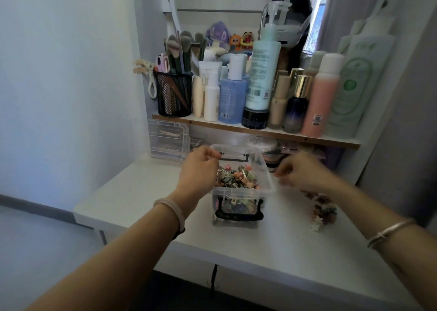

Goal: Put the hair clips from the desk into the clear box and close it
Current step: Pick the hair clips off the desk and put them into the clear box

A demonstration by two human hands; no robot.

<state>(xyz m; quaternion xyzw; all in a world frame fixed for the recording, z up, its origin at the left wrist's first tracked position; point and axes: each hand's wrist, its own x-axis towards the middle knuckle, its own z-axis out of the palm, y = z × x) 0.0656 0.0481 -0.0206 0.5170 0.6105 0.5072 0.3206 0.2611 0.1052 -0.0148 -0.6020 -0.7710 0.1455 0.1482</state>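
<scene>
Two heaps of hair clips (pixel 238 178): most fill the clear box (pixel 268 168) between my hands, its lid off, and a smaller pile (pixel 324 210) lies on the desk (pixel 272 246) just below my right wrist. My left hand (pixel 201 171) hangs over the box's left rim with its fingers curled down; I cannot tell whether they pinch a clip. My right hand (pixel 305 173), just right of the box, is blurred, its fingers bent, and its hold is equally unclear. On the shelf (pixel 279 133) beyond my knuckles, a blue bottle (pixel 233 100) shows a barcode and an aqua bottle (pixel 262 74) a QR code; no wording is legible.
</scene>
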